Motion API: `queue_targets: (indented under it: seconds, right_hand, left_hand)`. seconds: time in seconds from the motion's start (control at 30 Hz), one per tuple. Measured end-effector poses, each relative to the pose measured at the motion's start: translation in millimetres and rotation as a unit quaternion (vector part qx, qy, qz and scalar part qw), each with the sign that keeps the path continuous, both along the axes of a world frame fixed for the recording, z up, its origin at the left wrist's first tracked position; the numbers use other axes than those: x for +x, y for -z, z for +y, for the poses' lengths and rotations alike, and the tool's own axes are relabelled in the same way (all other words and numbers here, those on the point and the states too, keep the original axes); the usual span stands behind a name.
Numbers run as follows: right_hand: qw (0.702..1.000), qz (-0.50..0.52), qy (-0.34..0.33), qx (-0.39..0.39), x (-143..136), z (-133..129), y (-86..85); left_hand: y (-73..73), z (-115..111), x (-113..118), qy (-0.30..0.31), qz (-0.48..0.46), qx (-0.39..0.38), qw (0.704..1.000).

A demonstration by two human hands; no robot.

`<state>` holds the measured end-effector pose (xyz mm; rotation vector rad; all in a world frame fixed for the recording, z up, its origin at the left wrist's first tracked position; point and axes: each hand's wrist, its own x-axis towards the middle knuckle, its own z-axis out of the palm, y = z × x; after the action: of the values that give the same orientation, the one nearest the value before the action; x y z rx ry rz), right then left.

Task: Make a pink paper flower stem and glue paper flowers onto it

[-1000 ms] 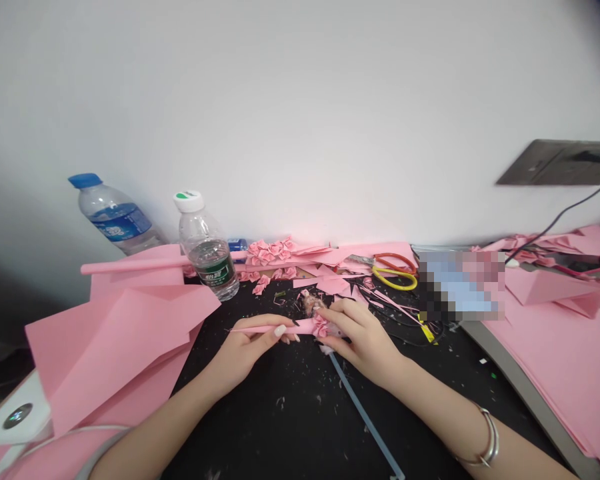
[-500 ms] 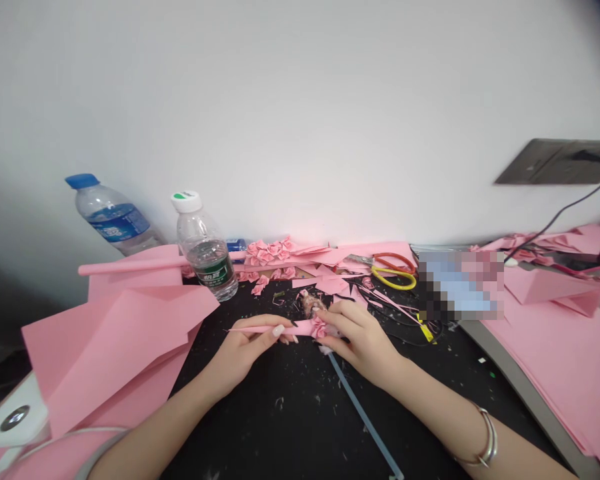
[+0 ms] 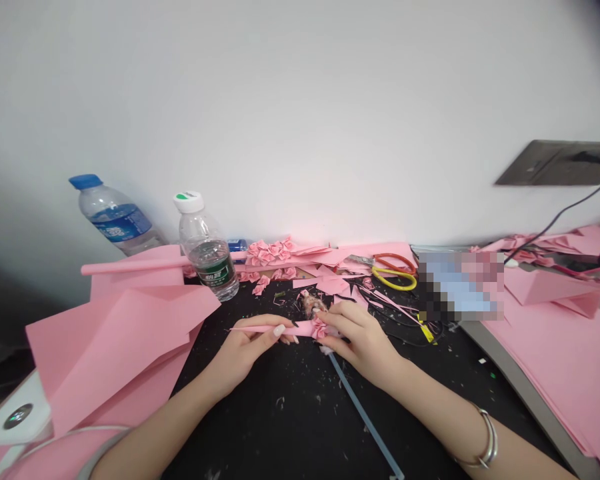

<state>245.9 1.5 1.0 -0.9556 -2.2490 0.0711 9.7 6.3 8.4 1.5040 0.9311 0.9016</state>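
Note:
Low over the black tabletop, my left hand [image 3: 253,343] pinches a slim pink paper cone [image 3: 300,329], whose thin tip points left. At the cone's wide end sits a folded pink paper flower [image 3: 320,327]. My right hand [image 3: 363,337] has its thumb and fingers closed on that flower, partly covering it. Just under the right fingers is the end of a translucent glue stick [image 3: 363,410], which slants toward the front edge. Behind the hands lies a small brownish clump [image 3: 314,305] whose kind I cannot make out.
Two plastic bottles, a green-labelled one [image 3: 207,253] and a blue-labelled one [image 3: 117,217], stand back left. Scissors [image 3: 395,272] lie among pink scraps and paper flowers [image 3: 270,250]. Pink sheets are stacked left [image 3: 125,347] and right [image 3: 560,353]. Black cables [image 3: 400,333] cross the right side.
Both hands keep their hold on the cone and flower, almost unmoved. The whole view has shifted very slightly.

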Motion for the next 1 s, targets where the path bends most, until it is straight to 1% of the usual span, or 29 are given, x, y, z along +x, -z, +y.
queue_targets:
  seconds: [0.33,0.43,0.53,0.63,0.73,0.8,0.9,1.0]
  right_hand:
    - [1.0,-0.008,0.005,0.003,1,0,-1.3]
    - [1.0,-0.01,0.004,0.007,2,0,-4.5]
    - [1.0,-0.011,0.007,0.005,4,0,-9.3]
    - [1.0,-0.008,0.025,0.009,7,2,-14.5]
    - [0.998,-0.006,0.058,0.022,12,5,-21.0]
    - [0.997,-0.033,0.075,0.002,15,7,-26.7]
    - [0.986,-0.128,0.082,-0.065,18,6,-34.7]
    - [0.971,-0.196,0.086,-0.11,18,2,-36.0]
  left_hand:
    - [1.4,0,0,-0.003,-0.003,-0.004,1.0]
    - [1.6,0,0,-0.001,-0.01,-0.006,1.0]
    - [2.8,2,-1,-0.011,-0.026,-0.009,1.0]
    - [5.7,4,-2,-0.035,-0.05,-0.013,0.998]
    - [7.6,4,-3,-0.055,-0.073,-0.017,0.996]
    - [7.1,4,-4,-0.066,-0.083,-0.018,0.994]
    - [4.8,5,-5,-0.085,-0.092,-0.018,0.992]
    - [3.5,6,-6,-0.102,-0.121,-0.025,0.987]
